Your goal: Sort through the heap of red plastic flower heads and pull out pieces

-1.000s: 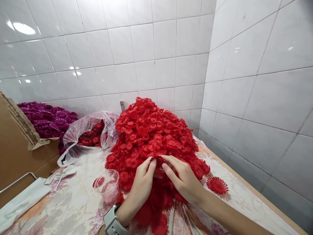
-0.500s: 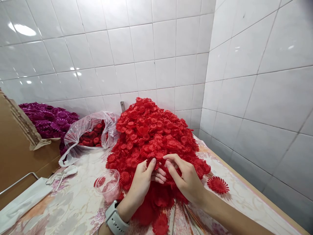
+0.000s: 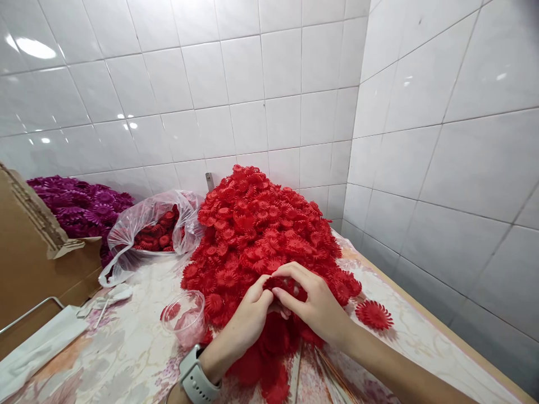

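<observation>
A red fabric flower piece (image 3: 273,282) with a fringed edge is pinched in my left hand (image 3: 251,314), the thumb lying on top. My right hand (image 3: 316,300) meets it from the other side, thumb and forefinger closed at the same flower piece. The fingers of both hands partly hide it. Behind and below them rises a big heap of similar red flower pieces (image 3: 256,219). One loose red flower piece (image 3: 374,315) lies on the cloth to the right of my right hand.
A clear plastic cup (image 3: 185,320) stands left of my left wrist. Farther back are a plastic bag (image 3: 122,235) of darker red pieces, a purple heap (image 3: 90,205) and a cardboard box (image 3: 46,269). Thin sticks (image 3: 332,376) lie at the front edge. Tiled walls (image 3: 269,73) close off the back and right.
My right hand has moved left and closed in on the flower piece in my left hand, so the fingers of both hands now meet. The view has shifted slightly.
</observation>
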Motion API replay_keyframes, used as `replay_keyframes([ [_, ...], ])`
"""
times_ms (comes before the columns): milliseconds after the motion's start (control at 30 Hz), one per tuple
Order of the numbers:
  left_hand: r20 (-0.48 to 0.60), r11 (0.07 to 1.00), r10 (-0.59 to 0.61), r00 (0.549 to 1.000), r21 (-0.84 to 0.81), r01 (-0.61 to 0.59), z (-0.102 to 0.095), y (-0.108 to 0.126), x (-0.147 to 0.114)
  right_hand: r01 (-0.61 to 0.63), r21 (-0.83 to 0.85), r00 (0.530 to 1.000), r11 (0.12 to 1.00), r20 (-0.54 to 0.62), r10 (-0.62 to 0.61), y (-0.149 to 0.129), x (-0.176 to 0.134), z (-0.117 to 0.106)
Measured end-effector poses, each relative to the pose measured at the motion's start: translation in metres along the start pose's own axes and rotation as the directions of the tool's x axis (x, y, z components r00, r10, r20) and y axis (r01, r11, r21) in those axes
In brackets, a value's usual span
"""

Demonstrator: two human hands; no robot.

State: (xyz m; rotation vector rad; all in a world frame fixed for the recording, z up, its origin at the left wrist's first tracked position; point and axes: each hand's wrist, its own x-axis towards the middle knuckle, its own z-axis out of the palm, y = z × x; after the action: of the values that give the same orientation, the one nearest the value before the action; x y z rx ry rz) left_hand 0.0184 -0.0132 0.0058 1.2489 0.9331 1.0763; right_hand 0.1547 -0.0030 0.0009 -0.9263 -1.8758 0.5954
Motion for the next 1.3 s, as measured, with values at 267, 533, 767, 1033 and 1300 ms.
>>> replay_keyframes([
  [267, -0.123, 0.963, 0.065, 0.990, 0.269, -0.030, -0.007, -0.001, 0.008, -0.042, 0.111, 0.993, 0.993, -0.102, 0.053, -0.001, -0.002, 0.001],
  [533, 0.055, 0.949, 0.085, 0.995, 0.300, -0.098, -0.003, -0.003, 0.004, -0.128, 0.214, 0.970, 0.968, -0.178, 0.168, 0.005, 0.003, 0.000],
  [767, 0.168, 0.918, 0.062, 0.984, 0.378, -0.122, -0.004, 0.003, 0.005, -0.303, 0.322, 0.898, 0.897, -0.219, 0.382, 0.004, 0.008, -0.004],
  [1033, 0.234, 0.882, 0.023, 0.972, 0.452, -0.130, -0.011, 0.020, -0.003, -0.243, 0.239, 0.865, 0.940, -0.385, 0.321, 0.010, 0.014, -0.012],
  [1300, -0.049, 0.203, 0.528, 0.848, 0.977, -0.069, -0.022, 0.030, 0.005, -0.267, 0.495, 0.881, 0.826, -0.223, 0.418, 0.003, 0.015, -0.019],
])
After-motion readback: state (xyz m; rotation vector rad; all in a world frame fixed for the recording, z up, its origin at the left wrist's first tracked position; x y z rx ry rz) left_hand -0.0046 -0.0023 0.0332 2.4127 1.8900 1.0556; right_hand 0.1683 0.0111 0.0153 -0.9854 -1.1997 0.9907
